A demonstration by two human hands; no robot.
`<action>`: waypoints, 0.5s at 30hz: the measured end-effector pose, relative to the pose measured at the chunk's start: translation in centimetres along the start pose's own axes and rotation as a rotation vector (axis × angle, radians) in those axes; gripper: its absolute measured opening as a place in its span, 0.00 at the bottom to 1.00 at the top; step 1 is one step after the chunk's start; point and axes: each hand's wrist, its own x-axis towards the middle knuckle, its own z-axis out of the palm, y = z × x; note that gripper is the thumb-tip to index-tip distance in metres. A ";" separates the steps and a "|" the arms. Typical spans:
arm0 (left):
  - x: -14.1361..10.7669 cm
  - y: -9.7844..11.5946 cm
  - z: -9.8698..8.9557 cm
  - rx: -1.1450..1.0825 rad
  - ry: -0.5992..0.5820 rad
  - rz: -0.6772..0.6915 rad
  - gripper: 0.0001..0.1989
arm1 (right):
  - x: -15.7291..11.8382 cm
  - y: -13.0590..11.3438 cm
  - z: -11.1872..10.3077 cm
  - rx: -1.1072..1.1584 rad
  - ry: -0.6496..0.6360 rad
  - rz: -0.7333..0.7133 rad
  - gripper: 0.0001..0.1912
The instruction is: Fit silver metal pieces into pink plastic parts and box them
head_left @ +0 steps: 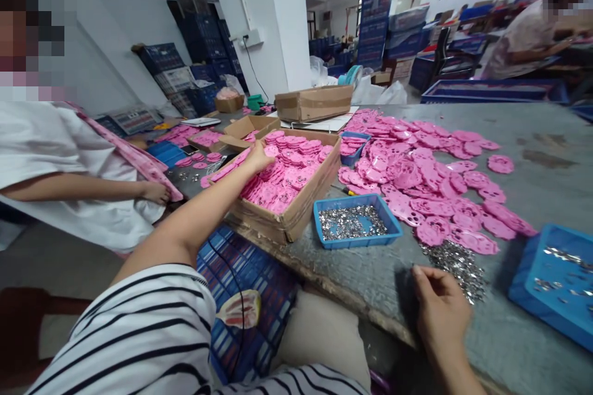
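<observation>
My left arm is stretched forward, and my left hand [262,159] is over the far left part of an open cardboard box [309,213], which stands near the edge of the grey surface [370,278]. The box is filled with flat pink pieces [290,182], lying in crowded rows, and my left hand is at these pieces with the fingers bent; I cannot tell if it grips one of them, because the fingertips are hidden. My right hand [442,305] is low above the surface, just beside a loose pile of small metal parts [461,268]. Its fingers are curled, with the thumb and the forefinger close together at the tips, but I cannot tell whether something tiny is between them. Between the box and this pile there is a blue tray [393,233] with many shiny metal bits [352,222] inside. Behind the tray and to its right, a wide heap of pink pieces [417,179] is spread on the surface. At my far right stands a bigger blue container [523,278], with a few metal parts on its bottom. On my left side, a co-worker's hand [155,191] is at the edge of a pink patterned cloth [125,145].
</observation>
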 end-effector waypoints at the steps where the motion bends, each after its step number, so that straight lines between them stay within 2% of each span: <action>1: 0.0 -0.3 0.2 0.048 -0.006 0.020 0.25 | 0.0 0.0 0.0 0.001 0.001 0.005 0.23; 5: -0.1 -1.1 1.1 0.225 -0.044 0.090 0.20 | 0.1 0.2 -0.1 0.005 -0.017 0.007 0.22; 9: -0.5 -1.4 1.7 0.367 -0.063 0.099 0.21 | 0.4 0.7 -0.1 -0.002 -0.034 -0.021 0.21; 12: -1.3 -0.9 1.7 0.452 -0.065 0.097 0.22 | 0.4 0.8 -0.1 0.000 -0.022 -0.038 0.18; 15: -2.5 -0.1 1.2 0.514 -0.068 0.096 0.18 | 0.1 0.6 -0.1 0.009 -0.047 -0.073 0.14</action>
